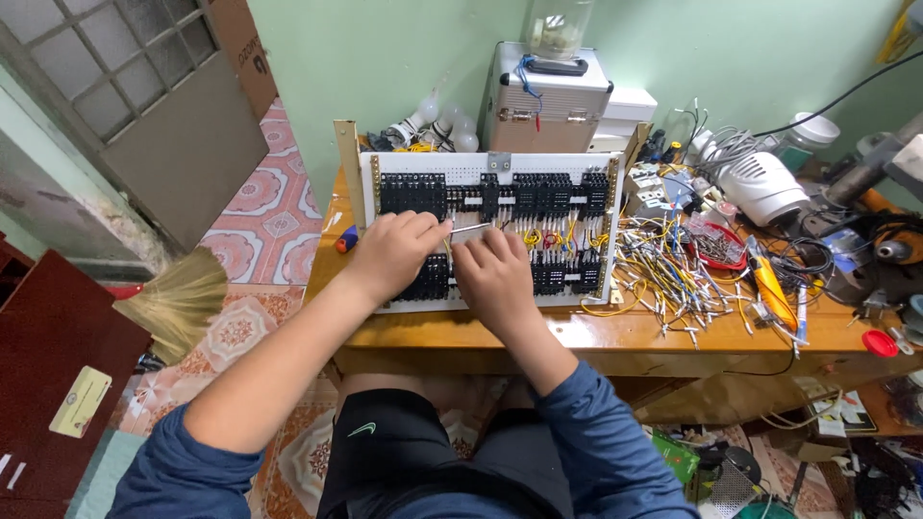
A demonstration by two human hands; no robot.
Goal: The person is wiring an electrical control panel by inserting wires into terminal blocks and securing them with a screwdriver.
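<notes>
Nearest the camera: the person's lap in dark shorts, both forearms in rolled blue sleeves reaching forward over the edge of the wooden workbench [577, 336].

On the bench lies a white perforated panel [486, 168], tilted slightly up at the far edge, carrying rows of black terminal blocks [553, 195]. Both hands rest on its lower-left part.

- Left hand [392, 255]: fingers curled shut around a thin metal tool, probably a screwdriver [471, 229] — its shaft sticks out to the right, tip just above the other hand's fingers.
- Right hand [495, 279]: palm down on the panel, fingers bent together against the blocks just beside the tool tip; whether it pinches anything I cannot tell, the fingertips are hidden.

Just right of the hands, short yellow and red jumper wires [548, 235] loop between the block rows. Right of the panel, a loose heap of cut wires [663, 264] and an orange-handled tool [772, 286].

Behind the panel, against the green wall: 1 silver metal case [543, 106] and some bulbs [437, 125]. Left, on the floor, a straw broom [178, 298].
</notes>
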